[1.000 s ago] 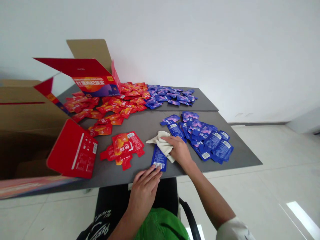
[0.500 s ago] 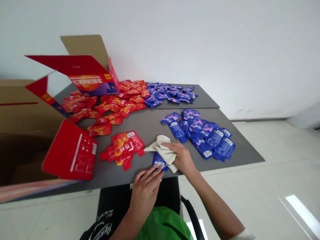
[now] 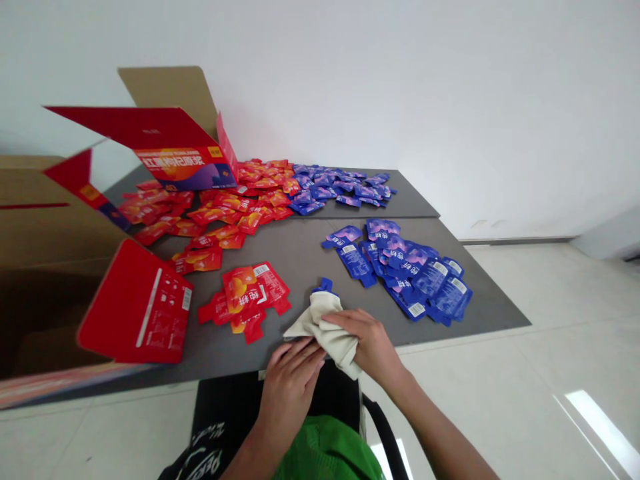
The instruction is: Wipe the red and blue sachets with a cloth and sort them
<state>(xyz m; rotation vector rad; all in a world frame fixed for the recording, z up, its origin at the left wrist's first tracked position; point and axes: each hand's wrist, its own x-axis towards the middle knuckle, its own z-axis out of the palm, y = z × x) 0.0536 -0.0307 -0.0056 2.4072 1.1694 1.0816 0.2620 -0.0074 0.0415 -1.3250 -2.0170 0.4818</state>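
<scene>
Cloth (image 3: pixel 330 333) had slid toward the near edge of the counter (image 3: pixel 305 250) since the frame half a second earlier; far tip of the blue pouch (image 3: pixel 326 285), covered back then, now showed past it. Pouch sat under the cloth near that edge, rest hidden. Right hand (image 3: pixel 369 341) was clamped on the cloth, fabric bunched under the fingers. Left hand (image 3: pixel 294 370) was laid flat at the edge, fingers straight, tips right by the cloth. Couldn't quite tell if they pinned the pouch; cloth hid its near end. Small red stack (image 3: pixel 246 300) lay just left of the cloth, overlapping blue spread (image 3: pixel 417 273) to the right. Farther back: red heap (image 3: pixel 250 197) and blue heap (image 3: pixel 343 187), side by side, touching. Printed carton (image 3: pixel 193 168) stood behind the red heap's left part, flaps open. Bigger open carton (image 3: pixel 145 313) filled the left side.
</scene>
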